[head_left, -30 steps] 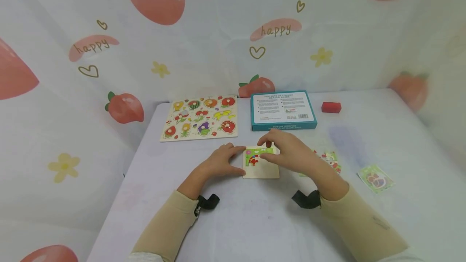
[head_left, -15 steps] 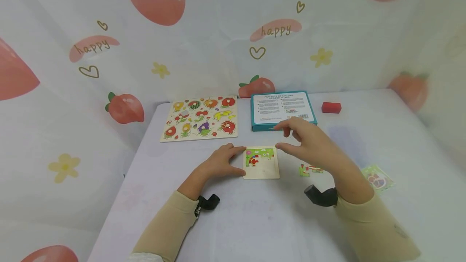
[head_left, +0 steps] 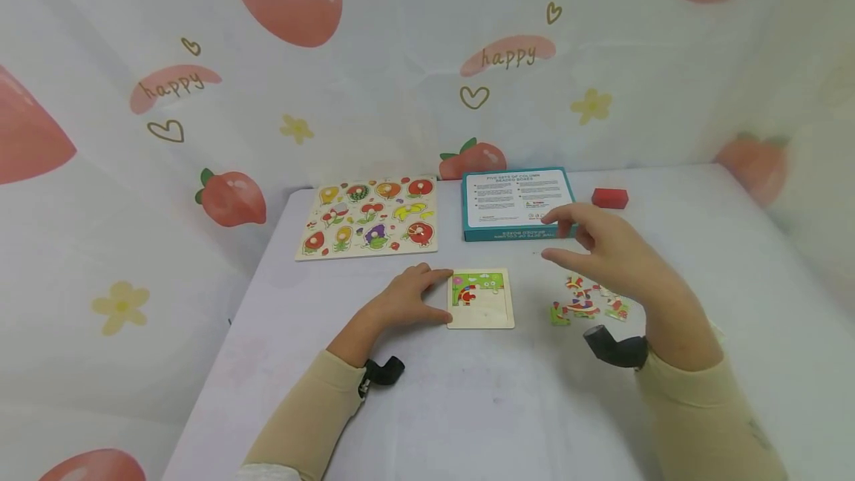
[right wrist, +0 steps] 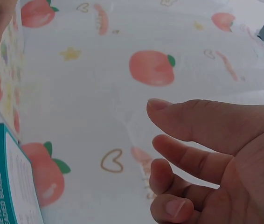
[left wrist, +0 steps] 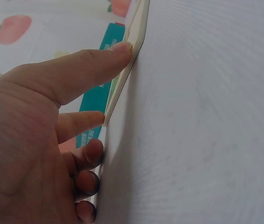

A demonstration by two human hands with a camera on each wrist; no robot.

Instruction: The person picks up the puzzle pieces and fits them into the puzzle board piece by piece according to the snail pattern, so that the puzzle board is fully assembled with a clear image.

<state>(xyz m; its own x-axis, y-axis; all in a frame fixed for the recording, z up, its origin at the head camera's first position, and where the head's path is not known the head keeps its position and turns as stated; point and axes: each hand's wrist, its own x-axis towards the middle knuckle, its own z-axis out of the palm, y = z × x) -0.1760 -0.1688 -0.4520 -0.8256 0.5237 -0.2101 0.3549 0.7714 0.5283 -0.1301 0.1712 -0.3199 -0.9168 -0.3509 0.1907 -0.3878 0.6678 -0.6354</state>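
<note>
In the head view a small square wooden puzzle board (head_left: 482,314) lies flat on the table, with picture pieces along its top and upper left. My left hand (head_left: 404,297) holds the board by its left side, thumb at the near corner and index fingertip at the far one. Seen from the left wrist, the thumb (left wrist: 97,70) presses on the board's edge (left wrist: 139,35). Raised to the right, my right hand (head_left: 611,254) has thumb and fingers apart, nothing between them. Below it lie loose jigsaw pieces (head_left: 582,308), partly hidden by the hand.
A fruit peg puzzle (head_left: 367,217) lies at the back left. Beside it is a teal and white box (head_left: 517,199), then a red block (head_left: 610,199) farther right. A printed cloth (head_left: 374,80) hangs behind the table.
My right hand has moved off the board to the right, above the loose pieces. A piece with two white eyes now shows at the board's upper right. The left hand has stayed put.
</note>
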